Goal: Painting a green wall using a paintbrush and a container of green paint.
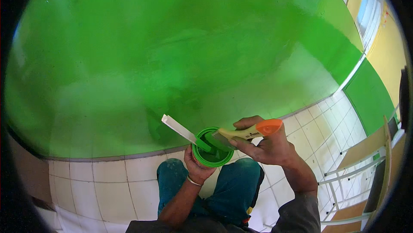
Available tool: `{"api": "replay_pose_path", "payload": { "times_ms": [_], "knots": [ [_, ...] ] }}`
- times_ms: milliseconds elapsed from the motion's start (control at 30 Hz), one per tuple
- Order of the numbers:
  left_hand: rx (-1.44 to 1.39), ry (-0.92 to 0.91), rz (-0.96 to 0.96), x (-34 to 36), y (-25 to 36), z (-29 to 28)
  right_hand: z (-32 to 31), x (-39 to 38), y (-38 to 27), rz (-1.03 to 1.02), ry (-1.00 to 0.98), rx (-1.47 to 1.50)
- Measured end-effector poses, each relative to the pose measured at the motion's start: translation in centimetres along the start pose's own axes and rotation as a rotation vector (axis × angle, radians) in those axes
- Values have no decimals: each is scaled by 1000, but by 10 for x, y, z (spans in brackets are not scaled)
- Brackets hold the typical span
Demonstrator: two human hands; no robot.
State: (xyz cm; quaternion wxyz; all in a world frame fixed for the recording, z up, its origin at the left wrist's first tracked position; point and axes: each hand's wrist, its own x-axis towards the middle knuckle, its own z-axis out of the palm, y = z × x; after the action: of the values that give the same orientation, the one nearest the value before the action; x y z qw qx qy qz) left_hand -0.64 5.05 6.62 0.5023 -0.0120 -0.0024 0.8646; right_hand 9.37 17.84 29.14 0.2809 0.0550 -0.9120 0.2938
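Paintbrush point(251, 134), gripped by its handle in the right hand point(271, 147), has its bristles at the mouth of a green paint can point(210, 164); the left hand point(198, 170) clasps the can near the knees point(172, 165).

Glossy painted wall point(193, 60), smooth brush handle point(254, 132), matt cloth trousers point(235, 185)

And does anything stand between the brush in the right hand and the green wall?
Nothing visible blocks the brush from the wall except the green pot, at whose mouth the bristles sit; the white stick leans out to the brush's left.
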Motion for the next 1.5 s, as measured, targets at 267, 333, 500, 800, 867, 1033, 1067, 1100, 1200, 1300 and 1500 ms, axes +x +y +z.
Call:
{"api": "replay_pose_path", "payload": {
  "times_ms": [267, 333, 500, 800, 867, 1033, 1067, 1100, 1200, 1300, 1500],
  "knots": [
    [-49, 2, -14, -2, -1, -7, 7, 15, -4, 80, -211, -22],
    [-68, -3, -24, -2, 0, -12, 11, 17, -3, 74, -271, -126],
    [-123, -16, -44, -3, -1, -18, 26, 17, 1, 31, -249, -215],
    [-113, -22, -32, -1, -1, -25, 48, 13, 8, 61, -287, -383],
    [-64, -7, -28, 0, 1, -29, 49, 13, 9, 62, -296, -398],
    [-113, 7, -20, -3, 4, -18, 32, 19, 3, 138, -204, -245],
    [-125, 14, -37, -2, 5, -19, 27, 19, 2, 139, -204, -248],
    [-126, 12, -40, 0, 4, -20, 23, 19, 1, 208, -140, -161],
    [-68, 16, 12, 1, 6, -16, 16, 20, 3, 344, -32, -17],
    [-40, 2, 0, 4, 8, -13, 13, 14, 11, 478, 88, 158],
    [-52, -20, -16, 3, 13, -13, 7, -3, 36, 665, 231, 414]
  ]
}}
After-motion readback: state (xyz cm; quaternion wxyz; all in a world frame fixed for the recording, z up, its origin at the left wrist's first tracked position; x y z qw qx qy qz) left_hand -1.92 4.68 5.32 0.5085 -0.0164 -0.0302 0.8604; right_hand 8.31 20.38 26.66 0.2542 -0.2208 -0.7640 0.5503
